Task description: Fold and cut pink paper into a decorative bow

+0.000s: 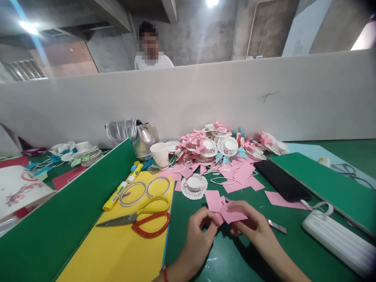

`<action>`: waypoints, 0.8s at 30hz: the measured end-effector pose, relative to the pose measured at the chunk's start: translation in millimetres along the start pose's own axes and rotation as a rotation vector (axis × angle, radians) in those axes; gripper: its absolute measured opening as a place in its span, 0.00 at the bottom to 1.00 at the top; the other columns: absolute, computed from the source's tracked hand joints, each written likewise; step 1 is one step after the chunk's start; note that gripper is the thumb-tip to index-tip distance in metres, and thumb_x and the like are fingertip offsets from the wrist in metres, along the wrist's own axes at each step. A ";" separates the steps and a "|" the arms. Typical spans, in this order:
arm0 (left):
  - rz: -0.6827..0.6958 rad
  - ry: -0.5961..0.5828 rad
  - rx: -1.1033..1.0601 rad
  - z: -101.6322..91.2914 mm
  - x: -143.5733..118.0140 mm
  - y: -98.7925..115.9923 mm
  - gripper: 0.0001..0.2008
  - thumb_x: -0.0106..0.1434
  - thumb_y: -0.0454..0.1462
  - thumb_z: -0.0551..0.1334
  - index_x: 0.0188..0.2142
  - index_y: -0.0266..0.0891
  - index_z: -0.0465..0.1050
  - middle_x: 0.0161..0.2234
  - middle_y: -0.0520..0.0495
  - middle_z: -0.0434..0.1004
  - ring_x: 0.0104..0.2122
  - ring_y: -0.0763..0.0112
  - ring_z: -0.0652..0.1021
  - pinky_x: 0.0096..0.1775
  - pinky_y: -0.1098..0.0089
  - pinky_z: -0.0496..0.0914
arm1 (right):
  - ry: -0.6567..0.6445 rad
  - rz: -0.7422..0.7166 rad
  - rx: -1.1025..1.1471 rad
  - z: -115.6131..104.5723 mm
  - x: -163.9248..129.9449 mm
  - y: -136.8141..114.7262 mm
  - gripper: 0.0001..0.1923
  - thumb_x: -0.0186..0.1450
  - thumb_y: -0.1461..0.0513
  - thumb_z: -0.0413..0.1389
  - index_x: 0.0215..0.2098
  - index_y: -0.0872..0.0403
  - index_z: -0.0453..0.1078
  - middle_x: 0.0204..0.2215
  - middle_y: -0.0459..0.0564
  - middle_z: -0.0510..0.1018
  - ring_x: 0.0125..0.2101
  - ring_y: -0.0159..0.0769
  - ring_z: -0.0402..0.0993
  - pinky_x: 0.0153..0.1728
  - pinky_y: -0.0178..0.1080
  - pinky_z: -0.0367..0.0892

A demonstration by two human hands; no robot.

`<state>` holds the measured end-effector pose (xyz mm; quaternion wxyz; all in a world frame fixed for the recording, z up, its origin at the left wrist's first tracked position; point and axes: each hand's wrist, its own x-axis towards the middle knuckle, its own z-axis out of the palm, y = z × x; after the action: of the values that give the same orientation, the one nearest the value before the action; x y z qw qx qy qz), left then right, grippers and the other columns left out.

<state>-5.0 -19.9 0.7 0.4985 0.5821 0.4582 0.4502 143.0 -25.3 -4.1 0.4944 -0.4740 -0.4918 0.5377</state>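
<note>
A pink paper bow (214,200) is held between my two hands above the green table. My left hand (202,227) pinches its lower left part, thumb and fingers closed together. On the other side, my right hand (249,221) grips the right wing of the bow with thumb and fingers. Just beyond the bow lies a small white paper hat with a lacy scalloped brim (194,185). A metal nail clipper-like tool (277,226) lies by my right hand, partly covered by it. Pink paper pieces (243,172) are scattered behind.
Scissors (149,219), two tape rolls (133,194) and glue sticks (115,197) lie on yellow paper (117,250) at left. A paper cup (160,154), silver bag (142,137) and piled paper hats (208,147) stand behind. A phone (280,180) and power strip (337,239) lie right.
</note>
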 end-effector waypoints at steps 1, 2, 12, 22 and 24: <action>-0.005 -0.003 -0.018 -0.3 -0.6 0.5 0.05 0.49 0.29 0.53 0.19 0.36 0.64 0.21 0.51 0.64 0.25 0.71 0.65 0.28 0.73 0.59 | 0.003 -0.003 -0.027 0.3 -0.1 0.4 0.11 0.49 0.68 0.51 0.31 0.52 0.66 0.27 0.44 0.73 0.20 0.31 0.70 0.23 0.34 0.64; -0.010 -0.004 -0.047 -0.8 -1.1 1.0 0.05 0.48 0.29 0.53 0.19 0.36 0.64 0.21 0.52 0.64 0.24 0.72 0.65 0.27 0.73 0.59 | 0.016 -0.001 -0.049 0.5 0.0 1.2 0.10 0.49 0.68 0.50 0.29 0.53 0.68 0.27 0.44 0.73 0.20 0.31 0.70 0.23 0.34 0.64; -0.056 0.077 -0.356 -2.5 4.1 6.2 0.03 0.56 0.35 0.55 0.31 0.37 0.64 0.29 0.49 0.71 0.32 0.67 0.71 0.35 0.71 0.64 | 0.051 -0.074 -0.103 0.8 -2.8 1.1 0.12 0.46 0.69 0.48 0.24 0.54 0.71 0.25 0.47 0.74 0.24 0.35 0.68 0.24 0.34 0.62; -0.092 0.102 -0.220 -4.6 5.0 -3.4 0.08 0.49 0.31 0.62 0.27 0.37 0.62 0.24 0.53 0.66 0.27 0.74 0.69 0.30 0.76 0.62 | -0.087 -0.172 -0.209 5.9 -7.4 1.4 0.10 0.51 0.70 0.49 0.27 0.52 0.68 0.26 0.44 0.71 0.28 0.34 0.68 0.31 0.33 0.64; -0.094 0.129 -0.240 -5.1 6.5 -4.2 0.10 0.48 0.30 0.62 0.28 0.37 0.60 0.22 0.55 0.66 0.25 0.75 0.69 0.28 0.76 0.62 | -0.055 -0.158 -0.167 7.0 -7.7 1.7 0.07 0.53 0.67 0.51 0.30 0.51 0.66 0.26 0.43 0.70 0.25 0.32 0.67 0.28 0.33 0.64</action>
<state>-9.2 -12.2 -2.6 0.5545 0.4660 0.4588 0.5146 136.4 -33.5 -5.2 0.4803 -0.4586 -0.5840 0.4669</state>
